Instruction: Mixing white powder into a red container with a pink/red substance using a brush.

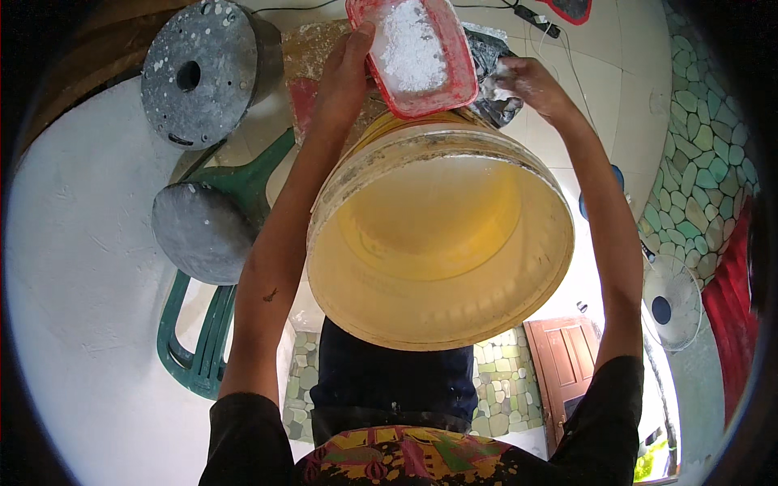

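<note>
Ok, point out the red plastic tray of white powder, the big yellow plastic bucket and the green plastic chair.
Red plastic tray of white powder (415, 53), head view, on the powder heap inside.
Big yellow plastic bucket (438, 243), head view, on its inner wall.
Green plastic chair (198, 356), head view, on a slatted part.

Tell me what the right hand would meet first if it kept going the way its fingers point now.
Probably the crumpled grey plastic bag: the right hand already touches it, fingers aimed leftward into it. Depth is unclear.

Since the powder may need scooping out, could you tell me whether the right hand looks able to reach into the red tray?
Probably yes. The right hand rests on the crumpled bag right beside the red tray, which the left hand holds above the yellow bucket; the tray's open top looks uncovered.
</note>
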A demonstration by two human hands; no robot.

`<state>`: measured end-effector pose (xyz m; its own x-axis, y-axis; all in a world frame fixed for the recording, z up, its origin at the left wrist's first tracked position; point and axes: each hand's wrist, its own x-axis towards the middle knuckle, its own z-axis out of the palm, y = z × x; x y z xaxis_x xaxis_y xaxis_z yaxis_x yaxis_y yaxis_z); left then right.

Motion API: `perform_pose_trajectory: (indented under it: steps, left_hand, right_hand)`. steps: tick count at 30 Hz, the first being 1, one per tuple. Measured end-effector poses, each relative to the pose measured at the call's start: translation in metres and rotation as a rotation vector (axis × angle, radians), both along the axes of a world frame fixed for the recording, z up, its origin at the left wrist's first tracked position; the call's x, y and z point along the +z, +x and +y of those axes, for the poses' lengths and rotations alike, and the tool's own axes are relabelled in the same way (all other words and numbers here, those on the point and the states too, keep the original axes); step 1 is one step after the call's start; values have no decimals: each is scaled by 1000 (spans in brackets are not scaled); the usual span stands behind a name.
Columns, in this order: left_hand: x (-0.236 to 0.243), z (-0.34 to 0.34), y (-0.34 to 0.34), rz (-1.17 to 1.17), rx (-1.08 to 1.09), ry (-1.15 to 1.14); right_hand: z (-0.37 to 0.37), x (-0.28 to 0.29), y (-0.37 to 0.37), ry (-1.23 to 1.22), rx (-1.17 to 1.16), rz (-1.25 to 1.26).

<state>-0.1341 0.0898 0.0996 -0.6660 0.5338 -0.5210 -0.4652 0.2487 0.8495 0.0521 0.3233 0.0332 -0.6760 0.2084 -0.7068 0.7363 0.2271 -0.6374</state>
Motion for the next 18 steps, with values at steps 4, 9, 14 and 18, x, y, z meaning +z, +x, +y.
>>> perform_pose_trajectory:
  steps: [4, 9, 14, 18]
  left_hand:
    - [-9, -5, -1, 22, -25, -47]
    - [-22, -6, -7, 8, -54, 41]
    - [-18, -7, -1, 18, -29, 114]
    - [-15, -6, -2, 22, -23, 33]
  right_hand:
    - [-1, 35, 6, -235, -249, 138]
    - [1, 81, 1, -408, -273, 133]
    - [-5, 133, -22, -361, -254, 233]
    - [-14, 158, -56, -349, -258, 245]
